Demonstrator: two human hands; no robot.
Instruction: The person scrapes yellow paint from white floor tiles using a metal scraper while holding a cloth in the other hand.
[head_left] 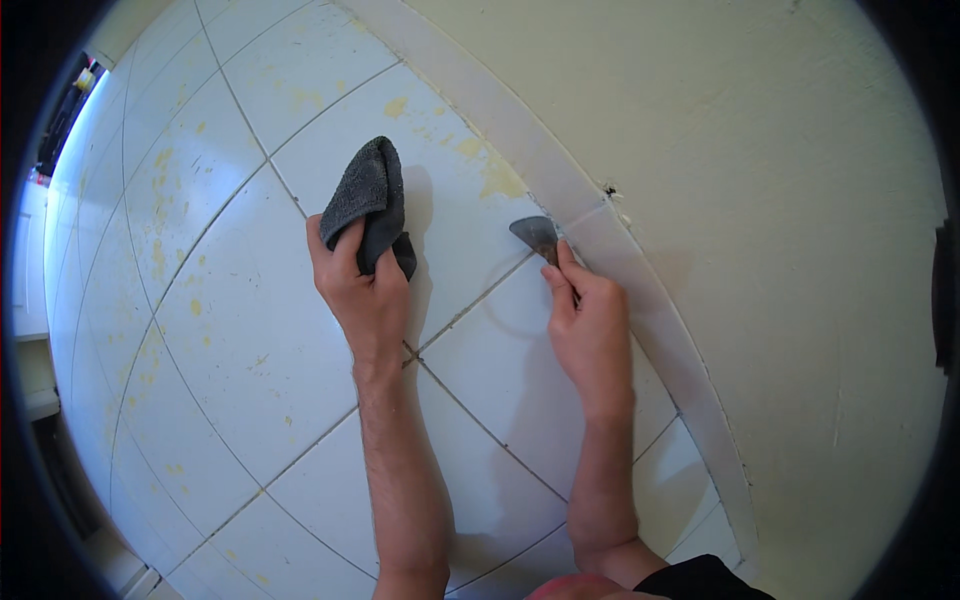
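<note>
A folded dark grey cloth [366, 195] is gripped in my left hand [362, 290], held above the white floor tiles [250, 370]. My right hand [592, 318] pinches the handle of a scraper [535, 234] with a flared grey blade. The blade is near the tile edge by the skirting; whether it touches the tile I cannot tell. Just beyond the blade lies a yellow stain [498, 178] on the tile. Most of the scraper's handle is hidden by my fingers.
A pale tiled skirting [560, 165] runs along the foot of the beige wall [790, 250] on the right. A small dark hole [610, 190] marks the wall just above it. More yellow spots [158, 258] dot the tiles at left.
</note>
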